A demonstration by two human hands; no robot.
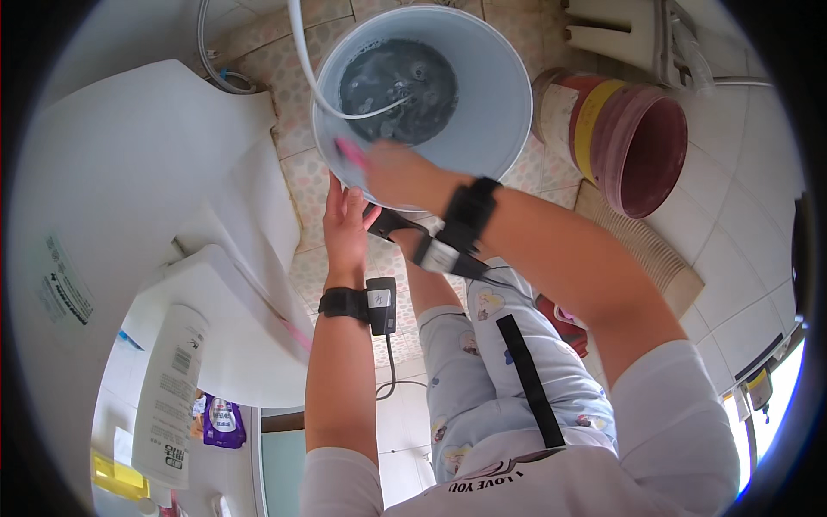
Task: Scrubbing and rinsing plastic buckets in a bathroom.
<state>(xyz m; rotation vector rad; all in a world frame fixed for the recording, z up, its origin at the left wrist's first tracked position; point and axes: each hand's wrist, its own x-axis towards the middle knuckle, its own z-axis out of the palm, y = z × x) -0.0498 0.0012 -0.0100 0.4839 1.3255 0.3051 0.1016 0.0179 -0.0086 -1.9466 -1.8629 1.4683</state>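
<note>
A large pale bucket (491,123) stands before me with dark, bubbly water (423,74) in its bottom. From above, a thin white hose (303,58) bends into the bucket, its tip at the water. My right hand (394,171) is over the near rim, closed round a pink object (351,154), perhaps a brush; it is blurred and its far end is hard to make out. My left hand (345,223) rests against the outside of the bucket near the rim, fingers apart, palm partly hidden. Both wrists wear black straps with small devices.
A reddish bucket with a yellow band (591,123) lies tilted at the right, by a ribbed beige mat (636,239). White sanitary ware (161,142) fills the left side, with a large white bottle (171,394) on it. A grey hose (203,48) runs down at upper left. Pebble-patterned tiles (310,213) cover the floor.
</note>
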